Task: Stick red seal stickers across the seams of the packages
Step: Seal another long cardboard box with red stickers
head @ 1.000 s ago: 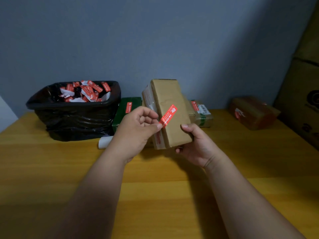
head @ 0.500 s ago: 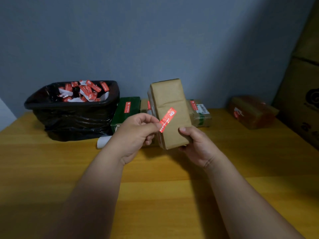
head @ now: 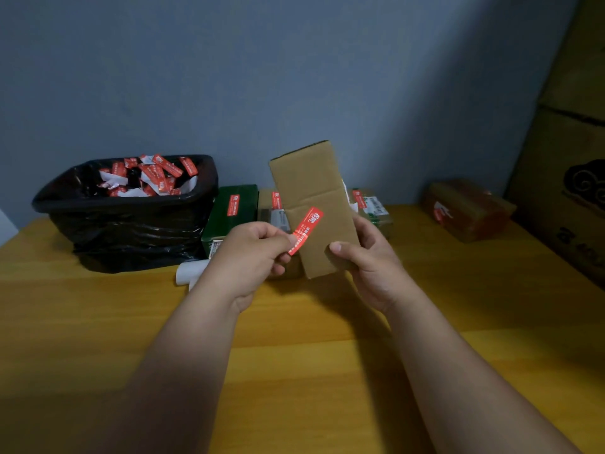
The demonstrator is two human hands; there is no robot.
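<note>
My left hand (head: pixel 252 253) pinches the red sticker (head: pixel 306 230); my right hand (head: pixel 366 257) grips the box (head: pixel 314 204). I'd centre it across the seam at 12 o'clock, then press flat.

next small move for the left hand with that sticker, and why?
Probably lay the red sticker down across the seam and press it flat. The left hand pinches only its lower end, its top nearly reaches the seam, and the right hand holds the brown package upright.

No legible txt. White print on red seal sticker (head: pixel 306 230) & on green box's sticker (head: pixel 233 205) too small/blurred; barcode label (head: pixel 375 204) on pkg at back unreadable.
</note>
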